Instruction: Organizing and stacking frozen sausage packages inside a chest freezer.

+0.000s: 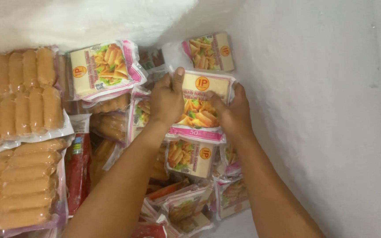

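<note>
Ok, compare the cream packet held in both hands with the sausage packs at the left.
The flat cream-and-pink printed plastic packet is opaque and sits in the grip of the left hand and right hand. The clear plastic packs of orange-brown sausages show their contents and lie untouched. Both are sealed plastic.

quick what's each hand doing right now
left hand: closed on the pastry packet, left edge
right hand: closed on the same packet, right edge

A chest freezer: frosted white walls (pixel 323 110), stacked frozen food packets (pixel 104 66) inside.
</note>
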